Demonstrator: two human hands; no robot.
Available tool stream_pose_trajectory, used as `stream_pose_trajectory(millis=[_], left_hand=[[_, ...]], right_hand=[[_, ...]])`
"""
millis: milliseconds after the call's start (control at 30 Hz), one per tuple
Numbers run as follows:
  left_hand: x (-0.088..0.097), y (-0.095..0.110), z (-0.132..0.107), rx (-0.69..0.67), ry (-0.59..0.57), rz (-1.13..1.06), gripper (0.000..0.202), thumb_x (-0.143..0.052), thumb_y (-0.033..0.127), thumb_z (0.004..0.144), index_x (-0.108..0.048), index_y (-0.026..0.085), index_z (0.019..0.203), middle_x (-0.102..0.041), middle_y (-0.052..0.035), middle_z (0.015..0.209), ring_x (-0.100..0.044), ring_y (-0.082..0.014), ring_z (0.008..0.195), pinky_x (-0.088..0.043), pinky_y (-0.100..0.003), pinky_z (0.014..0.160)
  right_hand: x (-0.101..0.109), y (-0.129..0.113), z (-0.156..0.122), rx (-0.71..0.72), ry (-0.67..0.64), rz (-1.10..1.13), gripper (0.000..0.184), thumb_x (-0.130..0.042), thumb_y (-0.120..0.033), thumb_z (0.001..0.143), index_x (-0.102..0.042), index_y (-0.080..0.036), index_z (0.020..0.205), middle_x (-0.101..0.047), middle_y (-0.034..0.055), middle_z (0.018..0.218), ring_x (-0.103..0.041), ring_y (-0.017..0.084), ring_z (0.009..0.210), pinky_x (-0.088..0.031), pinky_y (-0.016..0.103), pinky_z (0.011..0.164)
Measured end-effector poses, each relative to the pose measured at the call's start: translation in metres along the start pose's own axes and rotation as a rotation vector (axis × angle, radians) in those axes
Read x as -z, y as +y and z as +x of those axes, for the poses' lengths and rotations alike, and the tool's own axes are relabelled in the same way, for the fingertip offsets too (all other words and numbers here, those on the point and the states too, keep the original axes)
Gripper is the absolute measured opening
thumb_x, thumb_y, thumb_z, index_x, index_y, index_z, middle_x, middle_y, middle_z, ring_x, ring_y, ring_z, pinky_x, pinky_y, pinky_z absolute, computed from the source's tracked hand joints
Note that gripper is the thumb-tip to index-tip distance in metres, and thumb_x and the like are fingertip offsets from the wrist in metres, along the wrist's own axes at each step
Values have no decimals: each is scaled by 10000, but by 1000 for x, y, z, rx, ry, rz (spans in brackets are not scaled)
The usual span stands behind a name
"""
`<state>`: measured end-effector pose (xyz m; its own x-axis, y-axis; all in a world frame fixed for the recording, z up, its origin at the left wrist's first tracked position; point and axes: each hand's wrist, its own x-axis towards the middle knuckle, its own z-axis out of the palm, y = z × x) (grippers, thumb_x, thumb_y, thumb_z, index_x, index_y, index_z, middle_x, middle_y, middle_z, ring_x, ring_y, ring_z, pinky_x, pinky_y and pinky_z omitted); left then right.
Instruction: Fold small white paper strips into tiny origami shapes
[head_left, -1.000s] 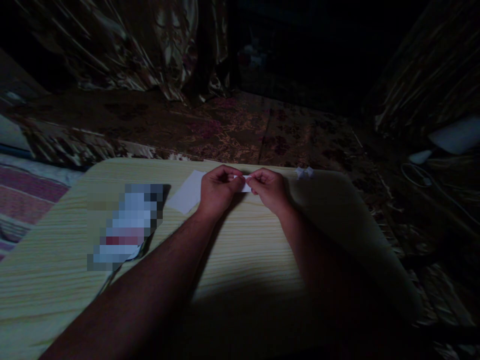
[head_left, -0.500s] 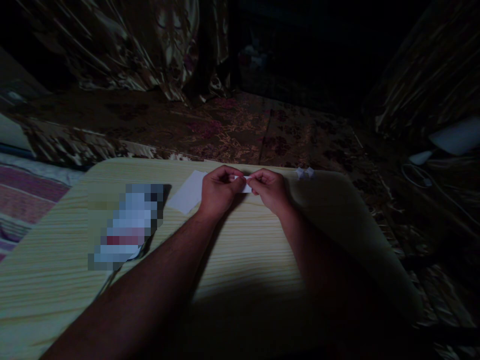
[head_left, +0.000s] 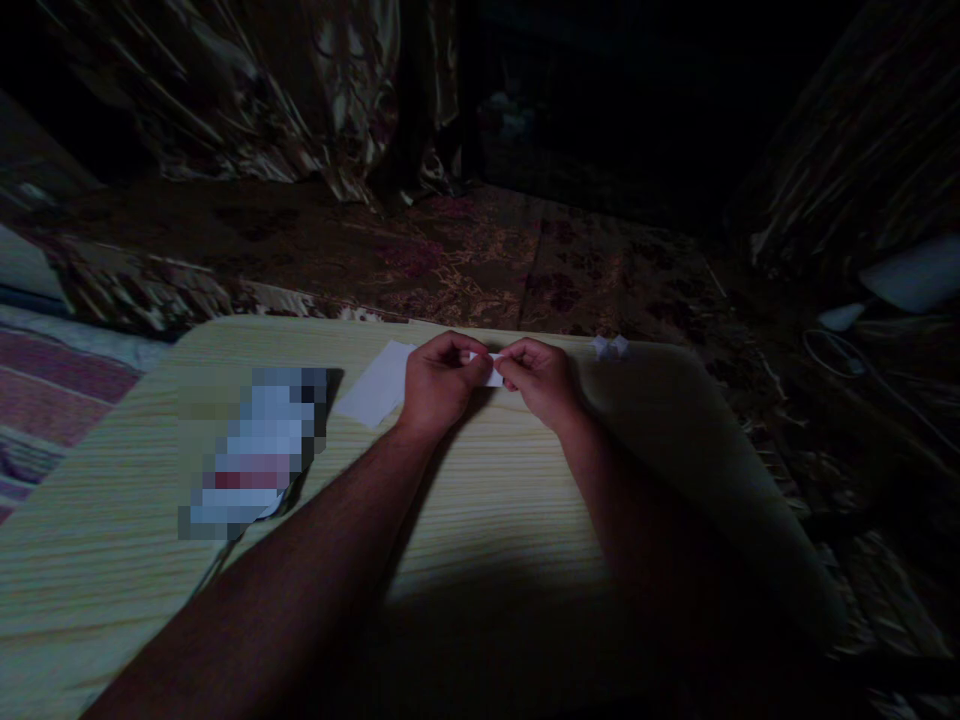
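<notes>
Near the far edge of the wooden table, a small piece of white paper is pinched between my two hands. My left hand is closed on its left side, thumb and fingertips pressed together. The right side is gripped by my right hand, also closed. Fingers cover much of the paper, so its exact folds are hidden. A larger sheet of white paper lies flat just left of my left hand, its right end partly behind that hand.
A pixelated object with a cable lies on the left of the table. Two small folded white paper pieces sit at the far right edge. Beyond are patterned fabric, a curtain and a white lamp-like object.
Almost nothing differs. Both hands keep their pinch on the small paper in the same place, and the view has shifted very slightly.
</notes>
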<state>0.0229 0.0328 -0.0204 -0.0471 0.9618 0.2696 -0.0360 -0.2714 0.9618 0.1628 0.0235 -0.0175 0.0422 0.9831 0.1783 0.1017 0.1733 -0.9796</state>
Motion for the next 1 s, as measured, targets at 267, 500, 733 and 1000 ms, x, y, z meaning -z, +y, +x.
stream_pose_trajectory(millis=[267, 500, 733, 1000], left_hand=[[1, -2, 0, -10, -18, 16, 132, -722, 234, 652, -686, 160, 756, -606, 9, 628, -491, -91, 549, -394, -211, 524], [0, 1, -1, -31, -43, 45, 119, -715, 229, 663, -689, 155, 752, -612, 9, 636, -483, -86, 552, -390, -207, 526], [-1, 2, -2, -40, -55, 83, 115, -706, 243, 681, -684, 152, 747, -619, 7, 634, -486, -87, 546, -386, -206, 522], [-2, 2, -3, -12, -64, 55, 153, -715, 243, 669, -683, 153, 789, -619, 4, 642, -502, -89, 542, -400, -204, 516]], right_hand=[[0, -2, 0, -9, 1, -2, 154, -651, -320, 702, -615, -170, 713, -540, -43, 513, -479, 87, 480, -354, 213, 475], [0, 1, 1, 17, 6, 18, 121, -642, -286, 708, -612, -169, 715, -535, -47, 512, -473, 83, 471, -352, 211, 470], [1, 1, 1, 22, 8, 29, 94, -634, -259, 704, -616, -168, 725, -550, -44, 521, -488, 88, 473, -355, 211, 465], [2, 7, 3, 52, 7, 12, 93, -628, -262, 706, -607, -173, 717, -572, -32, 587, -504, 95, 529, -379, 221, 502]])
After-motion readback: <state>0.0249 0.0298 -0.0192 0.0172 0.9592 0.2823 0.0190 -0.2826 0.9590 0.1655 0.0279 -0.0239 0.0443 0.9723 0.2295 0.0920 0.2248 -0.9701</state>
